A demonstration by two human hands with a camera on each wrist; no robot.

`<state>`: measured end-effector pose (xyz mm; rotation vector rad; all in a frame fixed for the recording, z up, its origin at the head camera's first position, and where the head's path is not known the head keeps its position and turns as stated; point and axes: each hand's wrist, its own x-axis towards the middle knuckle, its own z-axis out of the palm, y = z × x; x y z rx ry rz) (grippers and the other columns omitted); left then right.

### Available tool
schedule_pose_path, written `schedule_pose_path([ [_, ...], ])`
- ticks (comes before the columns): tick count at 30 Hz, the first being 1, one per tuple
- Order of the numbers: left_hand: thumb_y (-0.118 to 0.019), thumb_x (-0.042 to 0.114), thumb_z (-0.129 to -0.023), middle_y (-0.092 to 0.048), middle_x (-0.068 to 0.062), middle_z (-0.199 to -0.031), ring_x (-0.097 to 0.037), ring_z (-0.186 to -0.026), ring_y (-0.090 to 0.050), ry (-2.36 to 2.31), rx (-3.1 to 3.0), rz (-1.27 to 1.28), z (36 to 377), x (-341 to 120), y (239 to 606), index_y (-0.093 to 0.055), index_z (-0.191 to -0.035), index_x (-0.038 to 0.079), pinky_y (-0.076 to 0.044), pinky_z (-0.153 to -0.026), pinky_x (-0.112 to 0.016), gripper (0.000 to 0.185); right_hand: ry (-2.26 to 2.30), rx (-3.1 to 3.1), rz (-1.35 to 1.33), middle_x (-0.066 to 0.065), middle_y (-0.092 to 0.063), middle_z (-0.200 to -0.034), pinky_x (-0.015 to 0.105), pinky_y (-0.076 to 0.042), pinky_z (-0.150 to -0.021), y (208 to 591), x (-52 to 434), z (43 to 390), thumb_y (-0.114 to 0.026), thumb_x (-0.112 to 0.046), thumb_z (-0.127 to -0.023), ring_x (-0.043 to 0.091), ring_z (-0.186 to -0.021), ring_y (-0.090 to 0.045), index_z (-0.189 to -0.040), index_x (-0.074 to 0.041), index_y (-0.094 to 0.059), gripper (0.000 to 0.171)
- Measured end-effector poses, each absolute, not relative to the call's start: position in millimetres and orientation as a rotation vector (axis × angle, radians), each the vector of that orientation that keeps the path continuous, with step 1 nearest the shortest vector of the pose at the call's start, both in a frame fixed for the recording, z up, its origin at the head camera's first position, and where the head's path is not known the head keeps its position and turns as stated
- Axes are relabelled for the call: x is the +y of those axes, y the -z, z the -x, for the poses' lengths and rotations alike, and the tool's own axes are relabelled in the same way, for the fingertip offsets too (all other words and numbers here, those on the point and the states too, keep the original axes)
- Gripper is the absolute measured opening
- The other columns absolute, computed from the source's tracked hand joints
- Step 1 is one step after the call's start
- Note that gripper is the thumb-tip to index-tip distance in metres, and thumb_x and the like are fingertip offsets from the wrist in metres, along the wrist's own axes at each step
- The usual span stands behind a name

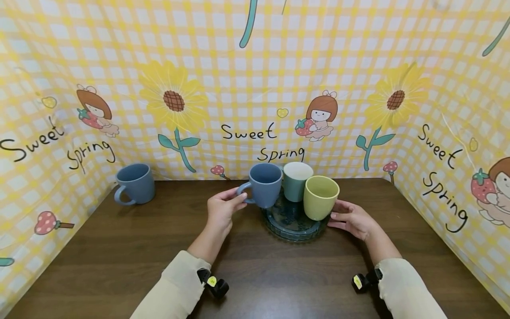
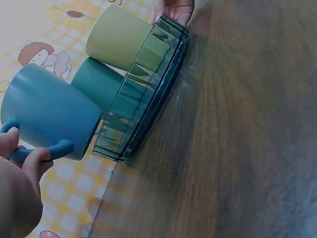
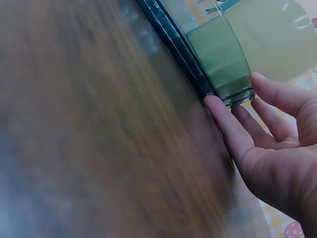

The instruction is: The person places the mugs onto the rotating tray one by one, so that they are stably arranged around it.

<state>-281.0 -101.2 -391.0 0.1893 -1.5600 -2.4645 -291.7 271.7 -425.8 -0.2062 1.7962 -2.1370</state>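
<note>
My left hand (image 1: 223, 207) pinches the handle of a blue mug (image 1: 266, 188), which is upright at the tray's left back edge. Whether its base touches the tray is unclear. A round, dark green glass tray (image 1: 292, 235) with a clear ribbed wall sits on the table. Inside it stand a green mug (image 1: 294, 189) with a white interior and a yellow-green cup (image 1: 318, 204). My right hand (image 1: 354, 220) holds the tray's right rim beside the yellow-green cup; the right wrist view shows the fingertips against the glass wall (image 3: 240, 96).
Another blue mug (image 1: 137, 184) stands at the table's back left, handle toward the front left. The brown wooden table (image 1: 119, 266) meets a yellow checked cloth (image 1: 239, 79) at the back and both sides.
</note>
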Motion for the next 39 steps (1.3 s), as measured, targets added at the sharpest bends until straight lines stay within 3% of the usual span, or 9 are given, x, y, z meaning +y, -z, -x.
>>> schedule_pose_path([
  [4, -0.075, -0.014, -0.077, -0.067, -0.007, -0.077, -0.014, -0.064, -0.069, 2.469, -1.554, -0.189, 282.6, -99.1, 392.3, -0.07, -0.103, -0.012, -0.06, -0.062, -0.029, 0.027, 2.15, 1.791, 0.207, 0.031, -0.017, -0.15, 0.046, -0.052, -0.096, 426.2, 269.5, 289.0, -0.054, 0.011, -0.093, 0.015, -0.103, -0.06, -0.15, 0.012, -0.005, 0.076],
  [12, -0.075, -0.015, -0.077, -0.068, -0.008, -0.077, -0.015, -0.063, -0.07, 2.482, -1.53, -0.189, 282.8, -94.6, 392.0, -0.073, -0.097, -0.009, -0.061, -0.061, -0.03, 0.021, 2.17, 1.784, 0.201, 0.036, -0.007, -0.153, 0.042, -0.054, -0.093, 426.2, 266.0, 283.8, -0.054, 0.013, -0.092, 0.014, -0.101, -0.061, -0.15, 0.012, -0.003, 0.078],
  [23, -0.076, -0.015, -0.075, -0.067, -0.009, -0.079, -0.016, -0.066, -0.07, 2.488, -1.554, -0.206, 284.4, -87.2, 392.1, -0.073, -0.097, -0.009, -0.061, -0.063, -0.032, 0.023, 2.191, 1.781, 0.147, 0.033, -0.01, -0.152, 0.045, -0.054, -0.092, 424.1, 260.2, 277.8, -0.052, 0.018, -0.09, 0.016, -0.099, -0.061, -0.15, 0.011, -0.004, 0.077],
  [33, -0.077, -0.015, -0.074, -0.068, -0.013, -0.083, -0.016, -0.065, -0.07, 2.49, -1.583, -0.217, 287.3, -80.1, 392.4, -0.071, -0.1, -0.011, -0.061, -0.063, -0.032, 0.026, 2.217, 1.775, 0.117, 0.025, -0.025, -0.141, 0.042, -0.055, -0.09, 424.7, 255.9, 272.8, -0.056, 0.018, -0.088, 0.018, -0.096, -0.063, -0.15, 0.012, -0.008, 0.078],
  [39, -0.077, -0.014, -0.075, -0.067, -0.014, -0.084, -0.016, -0.066, -0.07, 2.486, -1.617, -0.22, 291.1, -74.7, 393.8, -0.07, -0.101, -0.012, -0.061, -0.064, -0.032, 0.028, 2.228, 1.784, 0.118, 0.03, -0.016, -0.148, 0.041, -0.056, -0.089, 423.4, 253.0, 269.0, -0.053, 0.019, -0.089, 0.016, -0.096, -0.063, -0.15, 0.013, -0.006, 0.077],
])
